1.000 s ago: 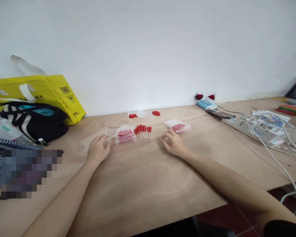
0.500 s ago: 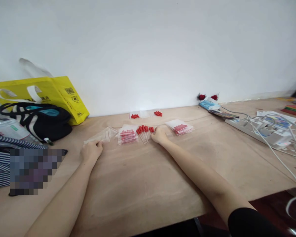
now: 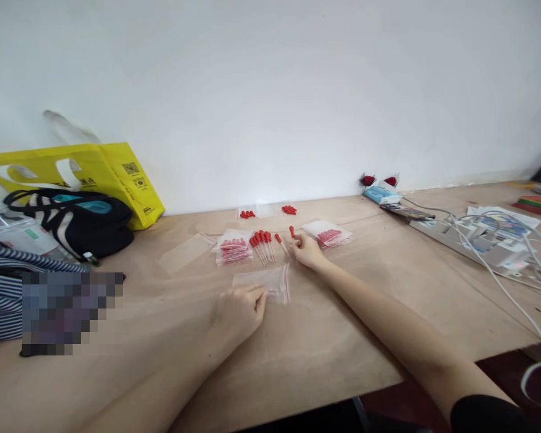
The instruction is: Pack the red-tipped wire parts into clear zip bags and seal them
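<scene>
Shifted inward since the earlier frame, the left hand (image 3: 242,305) pinches a clear bag (image 3: 273,278); the right hand (image 3: 309,251), drawn slightly off the pipette fan (image 3: 261,238), grips one red-bulbed pipette (image 3: 291,231) between thumb and forefinger; bag and pipette are thus both held, still separate

Wooden table (image 3: 297,355) bears red-topped droppers (image 3: 262,239), clear bags (image 3: 187,252), 1 yellow bag (image 3: 115,161)

A flat, clear bag (image 3: 270,278) with a red-striped edge is in the left hand (image 3: 243,305); the right hand (image 3: 308,252) pinches a red-topped dropper (image 3: 291,231).
</scene>
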The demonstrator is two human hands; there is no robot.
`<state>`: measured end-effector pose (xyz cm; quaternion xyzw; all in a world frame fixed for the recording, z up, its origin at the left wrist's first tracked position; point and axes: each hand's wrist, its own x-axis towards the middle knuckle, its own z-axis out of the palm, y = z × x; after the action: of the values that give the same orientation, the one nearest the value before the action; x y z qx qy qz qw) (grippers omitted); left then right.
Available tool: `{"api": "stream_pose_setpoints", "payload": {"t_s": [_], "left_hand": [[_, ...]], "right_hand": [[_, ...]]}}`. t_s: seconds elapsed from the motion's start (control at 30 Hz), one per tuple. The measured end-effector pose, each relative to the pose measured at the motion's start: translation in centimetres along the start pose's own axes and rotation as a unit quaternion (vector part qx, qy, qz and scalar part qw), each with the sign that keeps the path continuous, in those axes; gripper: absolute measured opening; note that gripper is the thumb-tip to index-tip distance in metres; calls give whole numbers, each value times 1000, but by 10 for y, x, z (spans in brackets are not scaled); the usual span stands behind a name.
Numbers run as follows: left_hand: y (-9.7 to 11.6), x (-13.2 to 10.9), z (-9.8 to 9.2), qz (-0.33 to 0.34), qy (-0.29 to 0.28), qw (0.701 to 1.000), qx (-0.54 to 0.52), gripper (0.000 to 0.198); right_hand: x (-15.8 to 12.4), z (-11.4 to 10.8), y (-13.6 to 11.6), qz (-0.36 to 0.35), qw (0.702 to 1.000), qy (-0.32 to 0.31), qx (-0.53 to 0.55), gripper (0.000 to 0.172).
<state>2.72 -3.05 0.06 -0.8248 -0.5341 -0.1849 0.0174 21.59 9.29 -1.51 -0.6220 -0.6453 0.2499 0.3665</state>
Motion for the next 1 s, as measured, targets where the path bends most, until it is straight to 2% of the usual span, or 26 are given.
{"api": "stream_pose_setpoints", "payload": {"t_s": [0.07, 0.13, 0.23, 0.33, 0.5, 0.7, 0.87, 0.93, 1.0], "left_hand": [[1, -3, 7, 17, -19, 1000, -6, 31], [-4, -2, 7, 50, -12, 999, -12, 31], [-19, 5, -1, 145, -24, 988, -36, 44], [-36, 12, -7, 197, -99, 972, -81, 50], [-45, 14, -5, 169, -180, 963, -111, 53], [-40, 13, -8, 164, -220, 955, -111, 48], [-39, 13, -6, 165, -217, 957, -95, 51], [-38, 14, -5, 167, -214, 958, -92, 51], [-36, 15, -5, 169, -215, 958, -88, 51]], "right_hand": [[-12, -9, 9, -25, 996, 10, 85, 59], [-28, -19, 18, -44, 978, -13, 202, 79], [-51, -33, 25, -36, 950, -47, 307, 89], [-67, -40, 26, -27, 938, -41, 343, 77], [-70, -32, 25, -36, 919, 0, 392, 59], [-71, -22, 22, -32, 911, -16, 412, 54], [-73, -24, 20, 21, 884, -82, 459, 48], [-73, -28, 20, 24, 889, -102, 446, 46], [-72, -33, 23, 8, 908, -119, 403, 41]]}}
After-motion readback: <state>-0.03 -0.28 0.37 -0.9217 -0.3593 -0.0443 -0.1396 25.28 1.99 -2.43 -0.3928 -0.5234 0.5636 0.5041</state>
